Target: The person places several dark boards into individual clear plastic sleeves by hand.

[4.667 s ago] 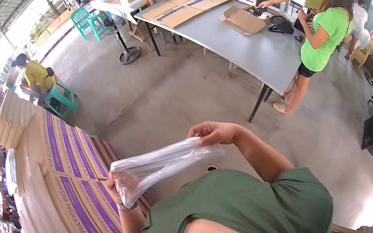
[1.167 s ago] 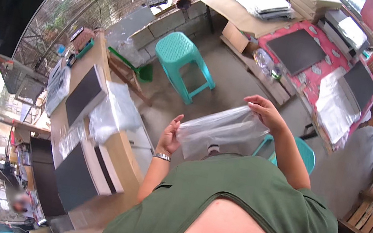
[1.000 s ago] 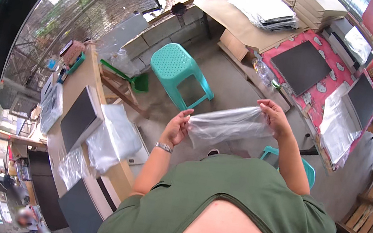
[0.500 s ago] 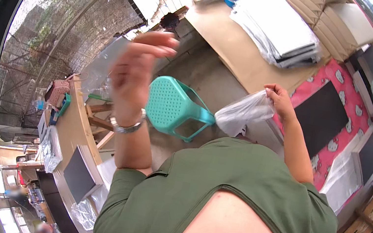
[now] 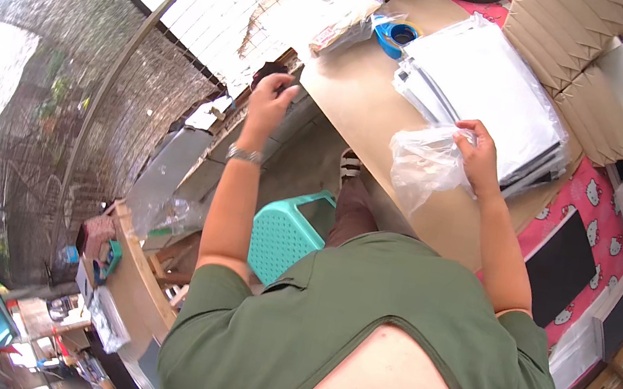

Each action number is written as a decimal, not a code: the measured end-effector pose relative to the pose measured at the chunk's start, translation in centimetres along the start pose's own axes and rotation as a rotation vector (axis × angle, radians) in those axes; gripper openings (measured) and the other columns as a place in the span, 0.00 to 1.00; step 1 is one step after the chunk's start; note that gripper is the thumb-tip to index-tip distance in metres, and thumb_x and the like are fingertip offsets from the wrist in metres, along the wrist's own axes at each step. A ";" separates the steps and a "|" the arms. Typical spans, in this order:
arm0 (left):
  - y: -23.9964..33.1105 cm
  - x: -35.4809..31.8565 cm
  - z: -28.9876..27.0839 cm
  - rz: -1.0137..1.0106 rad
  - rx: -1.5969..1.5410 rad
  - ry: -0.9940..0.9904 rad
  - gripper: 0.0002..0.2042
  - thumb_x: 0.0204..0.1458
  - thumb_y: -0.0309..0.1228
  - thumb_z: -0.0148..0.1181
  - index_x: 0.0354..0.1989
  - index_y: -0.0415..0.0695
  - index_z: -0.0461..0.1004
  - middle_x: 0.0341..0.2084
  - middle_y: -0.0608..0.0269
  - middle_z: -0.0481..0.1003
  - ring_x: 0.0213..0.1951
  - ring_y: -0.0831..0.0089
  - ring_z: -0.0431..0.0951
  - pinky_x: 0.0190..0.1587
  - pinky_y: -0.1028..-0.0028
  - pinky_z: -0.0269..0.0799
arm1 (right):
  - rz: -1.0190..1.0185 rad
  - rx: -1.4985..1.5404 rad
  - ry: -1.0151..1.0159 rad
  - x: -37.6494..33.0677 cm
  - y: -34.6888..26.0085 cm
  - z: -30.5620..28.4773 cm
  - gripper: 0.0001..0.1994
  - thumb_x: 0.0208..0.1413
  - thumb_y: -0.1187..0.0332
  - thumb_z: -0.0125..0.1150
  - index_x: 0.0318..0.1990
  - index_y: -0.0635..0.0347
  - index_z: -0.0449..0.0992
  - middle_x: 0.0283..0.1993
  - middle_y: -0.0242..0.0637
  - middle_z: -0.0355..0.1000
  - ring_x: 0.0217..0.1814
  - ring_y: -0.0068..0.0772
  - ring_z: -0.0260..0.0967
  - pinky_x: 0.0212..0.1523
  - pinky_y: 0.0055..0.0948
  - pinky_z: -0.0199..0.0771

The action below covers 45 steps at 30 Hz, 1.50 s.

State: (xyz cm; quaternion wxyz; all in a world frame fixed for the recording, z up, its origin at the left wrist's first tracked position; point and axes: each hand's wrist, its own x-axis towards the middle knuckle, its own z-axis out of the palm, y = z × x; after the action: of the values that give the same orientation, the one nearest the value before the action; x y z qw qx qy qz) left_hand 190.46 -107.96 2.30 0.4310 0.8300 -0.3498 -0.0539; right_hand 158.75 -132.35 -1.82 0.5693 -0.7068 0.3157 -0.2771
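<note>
Between the thumb and fingers of my right hand is the edge of a crumpled clear plastic bag. The bag hangs over the near part of the brown tabletop, close to a stack of white sheets in clear wrapping. My left hand, with a metal watch on its wrist, is raised off the table's left side. Its fingers are loosely bent and apart, and nothing shows in them. Below it stands a turquoise plastic stool.
A blue tape dispenser and a wrapped package lie on the table's far side. Padded beige panels rise at the far right. Pink patterned cloth bears a dark board. A wooden crate stands lower right.
My body has come nearer the table. My right hand has carried the plastic bag forward to the stack. The left hand has moved forward and lowered from its blurred, raised position.
</note>
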 end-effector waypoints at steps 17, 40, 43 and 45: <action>-18.0 29.5 9.6 0.100 -0.048 -0.483 0.14 0.48 0.28 0.51 0.43 0.38 0.69 0.26 0.56 0.73 0.24 0.72 0.73 0.26 0.71 0.67 | 0.067 -1.056 0.038 26.1 5.8 23.0 0.28 0.46 0.70 0.58 0.58 0.44 0.60 0.59 0.46 0.55 0.35 0.47 0.72 0.35 0.41 0.74; -11.0 30.2 5.6 0.335 0.364 -0.196 0.09 0.44 0.22 0.51 0.36 0.40 0.70 0.24 0.50 0.74 0.26 0.56 0.75 0.28 0.64 0.71 | -0.253 -1.075 0.038 30.0 8.6 22.7 0.17 0.49 0.74 0.48 0.49 0.54 0.65 0.50 0.43 0.63 0.25 0.38 0.73 0.24 0.34 0.75; -13.3 28.6 8.8 0.248 0.655 -0.450 0.12 0.44 0.29 0.53 0.39 0.46 0.67 0.40 0.52 0.71 0.45 0.55 0.69 0.45 0.58 0.66 | -0.136 -1.124 0.119 29.8 8.2 22.6 0.13 0.50 0.73 0.48 0.45 0.56 0.65 0.48 0.46 0.63 0.24 0.38 0.73 0.23 0.33 0.75; -10.1 27.3 11.3 0.469 0.671 -0.347 0.19 0.43 0.30 0.54 0.47 0.49 0.65 0.53 0.50 0.62 0.58 0.51 0.57 0.58 0.55 0.53 | 0.012 -1.155 0.097 29.5 8.7 22.1 0.11 0.51 0.71 0.48 0.43 0.59 0.64 0.44 0.46 0.64 0.24 0.39 0.73 0.23 0.33 0.75</action>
State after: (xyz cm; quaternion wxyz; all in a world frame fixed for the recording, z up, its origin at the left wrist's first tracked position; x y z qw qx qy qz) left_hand 211.88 -128.84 -6.55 0.0734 0.8007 -0.5941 0.0234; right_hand 193.31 -142.20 -13.75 0.0777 -0.8876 0.4454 -0.0885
